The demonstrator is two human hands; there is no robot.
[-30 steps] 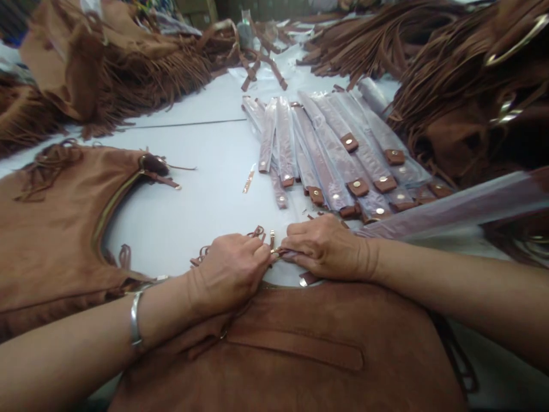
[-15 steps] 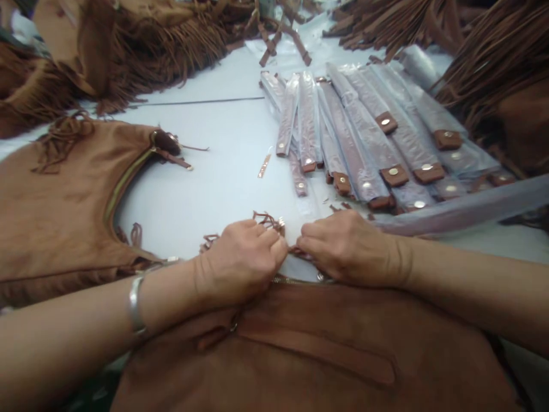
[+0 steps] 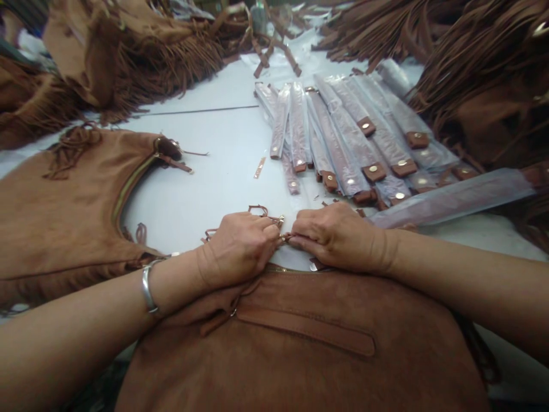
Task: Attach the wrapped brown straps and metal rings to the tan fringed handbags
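A brown suede bag point(image 3: 300, 366) lies right in front of me, its zipper edge point(image 3: 283, 269) under my hands. My left hand point(image 3: 242, 243) is closed, knuckles up, on a thin brown leather cord point(image 3: 284, 237). Gripping the same cord from the other side, my right hand point(image 3: 332, 234) is closed too, and a short twisted piece of it shows between the two fists. Loose cord ends point(image 3: 257, 209) stick out behind my left hand. A flat leather strap point(image 3: 309, 329) runs across the bag's front from a metal ring.
Plastic-wrapped straps with snaps point(image 3: 338, 149) lie fanned out beyond my right hand. One more wrapped strap point(image 3: 454, 200) lies near my right forearm. A second bag point(image 3: 72, 200) rests at left. Fringed leather pieces point(image 3: 167, 63) are heaped at the back.
My fists have come slightly up and closer together, and the cord between them looks tighter. The view has shifted a little.
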